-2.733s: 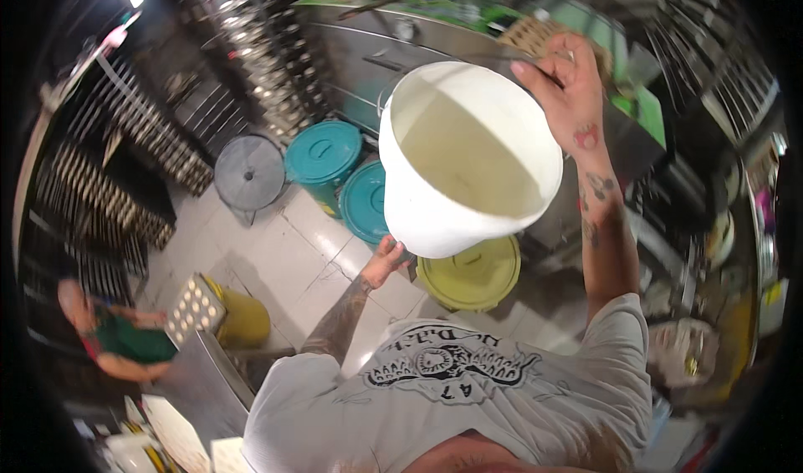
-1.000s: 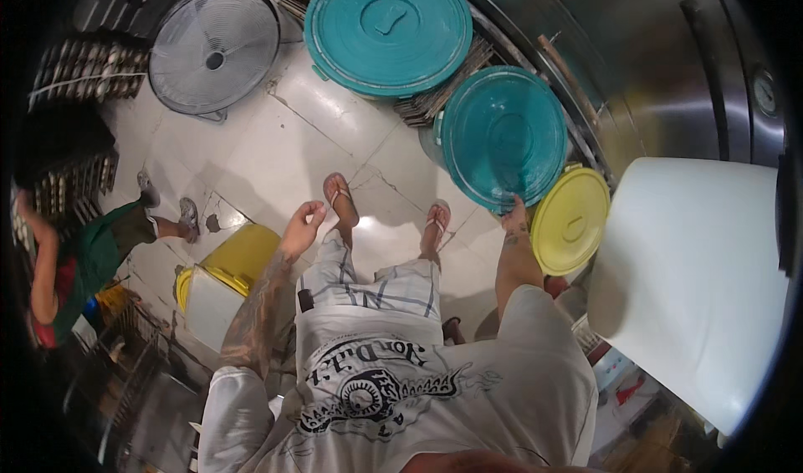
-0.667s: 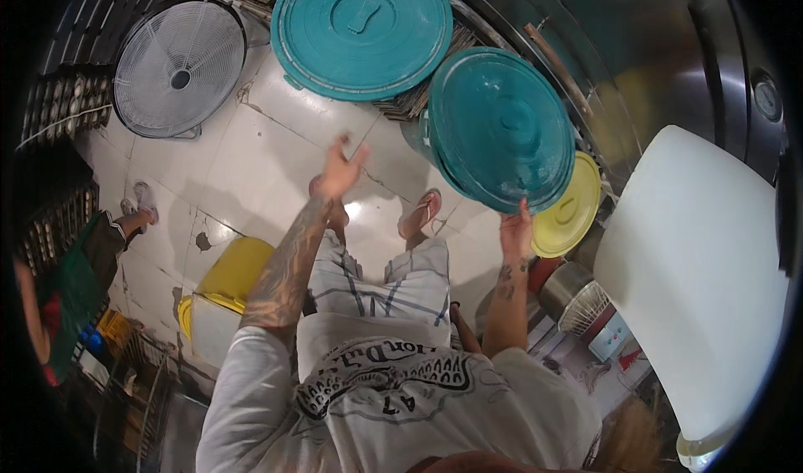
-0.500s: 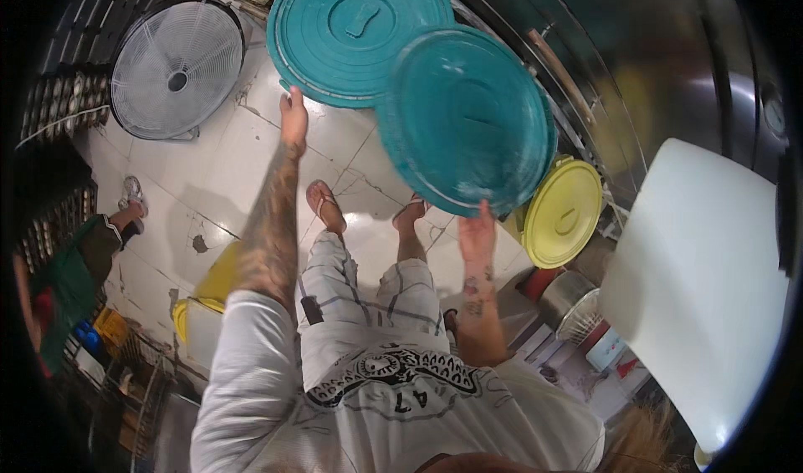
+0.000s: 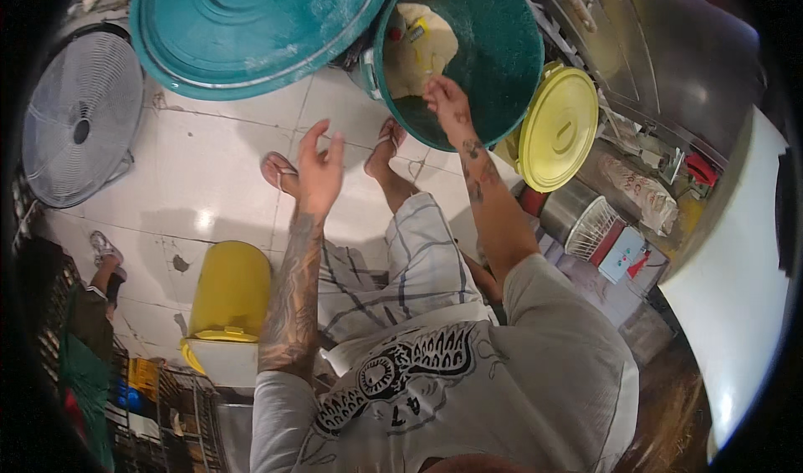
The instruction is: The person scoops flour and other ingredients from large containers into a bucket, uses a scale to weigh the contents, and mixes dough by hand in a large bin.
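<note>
A round teal bin [image 5: 502, 63] stands uncovered in front of me on the right. Low inside it lies a pale beige mass [image 5: 439, 34] with a small yellow-and-dark item [image 5: 418, 31] on it; I cannot tell what that is. My right hand [image 5: 449, 103] reaches over the bin's near rim, fingers loosely bent and apart, with nothing visible in them. To the left, a large teal lid [image 5: 276, 34] dusted with white powder lies near the bin. My left hand [image 5: 321, 172] hangs above the floor below the lid, empty, its fingers spread.
A bin with a yellow lid [image 5: 559, 128] stands right of the teal bin. At left are a round floor fan [image 5: 81, 130] and a yellow bin [image 5: 230, 293]. A steel pot [image 5: 569, 214] and white board [image 5: 736, 289] are at right; another person's foot [image 5: 104, 245] shows far left.
The teal lid has gone from the right bin to the left, uncovering that bin. Both hands have let go of it; my right hand has moved over the bin. My view has shifted.
</note>
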{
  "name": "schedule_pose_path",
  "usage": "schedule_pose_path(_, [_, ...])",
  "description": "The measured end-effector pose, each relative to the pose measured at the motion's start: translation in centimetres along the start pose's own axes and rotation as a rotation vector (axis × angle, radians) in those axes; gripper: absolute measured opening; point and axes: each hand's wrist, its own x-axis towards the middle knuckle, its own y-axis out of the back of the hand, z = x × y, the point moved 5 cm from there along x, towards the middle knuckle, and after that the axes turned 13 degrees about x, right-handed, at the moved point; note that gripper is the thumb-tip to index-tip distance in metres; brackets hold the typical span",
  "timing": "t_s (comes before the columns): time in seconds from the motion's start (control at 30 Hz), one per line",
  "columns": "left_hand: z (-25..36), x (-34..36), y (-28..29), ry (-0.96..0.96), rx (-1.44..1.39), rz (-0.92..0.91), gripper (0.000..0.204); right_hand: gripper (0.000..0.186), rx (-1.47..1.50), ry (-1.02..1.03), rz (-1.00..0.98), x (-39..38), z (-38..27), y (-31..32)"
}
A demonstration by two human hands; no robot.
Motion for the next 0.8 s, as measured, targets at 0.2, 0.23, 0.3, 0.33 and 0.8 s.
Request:
schedule_pose_path(0.2, [6.2, 8.8, -7.7, -0.312, 0.257, 0.368, 0.058, 0.044, -0.711, 0.431, -0.212, 15.4, 2.0, -3.0])
schedule_pose_path(0.23, [6.4, 9.7, -8.0, -0.328, 0.274, 0.452, 0.059, 0.045, -0.819, 0.461, -0.246, 17.8, 2.0, -5.1])
schedule_pose_path(0.3, [5.2, 10.7, -9.3, -0.361, 0.306, 0.556, 0.061, 0.047, -1.010, 0.427, -0.272, 21.9, 4.0, -8.6])
schedule_pose_path(0.33, [5.5, 10.8, -9.8, -0.421, 0.336, 0.646, 0.062, 0.048, -1.090, 0.371, -0.253, 23.7, 5.4, -8.8])
schedule_pose_path(0.8, [6.1, 10.5, -10.7, -0.467, 0.331, 0.588, 0.057, 0.061, -1.158, -0.053, -0.082, 17.1, 4.2, 8.2])
